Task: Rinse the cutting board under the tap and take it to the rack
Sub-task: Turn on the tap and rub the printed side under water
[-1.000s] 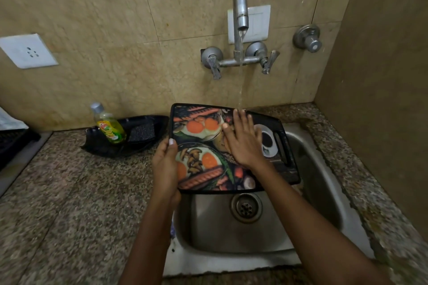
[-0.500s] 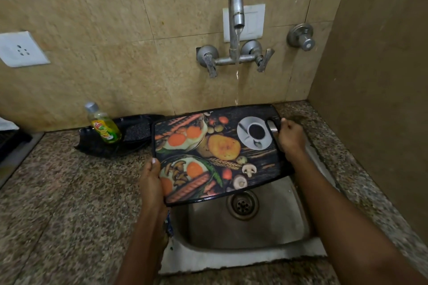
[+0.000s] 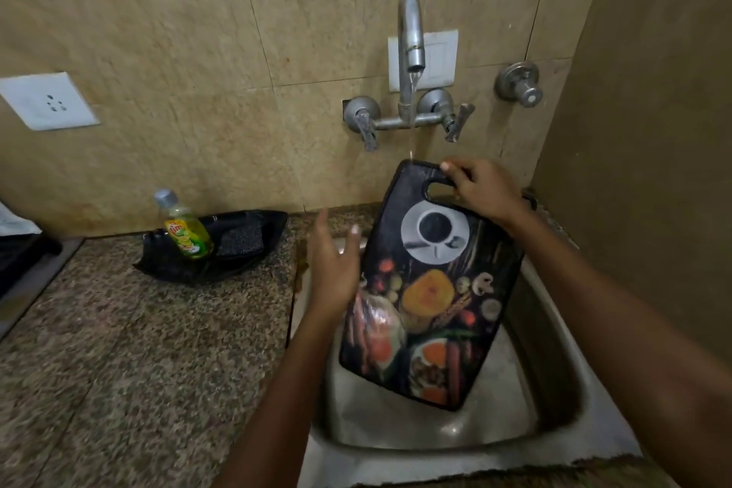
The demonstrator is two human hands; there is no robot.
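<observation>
My right hand (image 3: 481,190) grips the handle slot of the black plastic cutting board printed with food pictures (image 3: 431,289), held upright over the steel sink (image 3: 554,349), beneath the running chrome tap (image 3: 412,48). My left hand (image 3: 332,265) is open beside it, perhaps touching. Rinsing continues; the rack carry remains.

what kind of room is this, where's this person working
Most likely a home kitchen, at the washing-up spot: a steel sink set in a granite counter, a running wall tap over it, and a dish soap bottle beside a scrub pad.
</observation>
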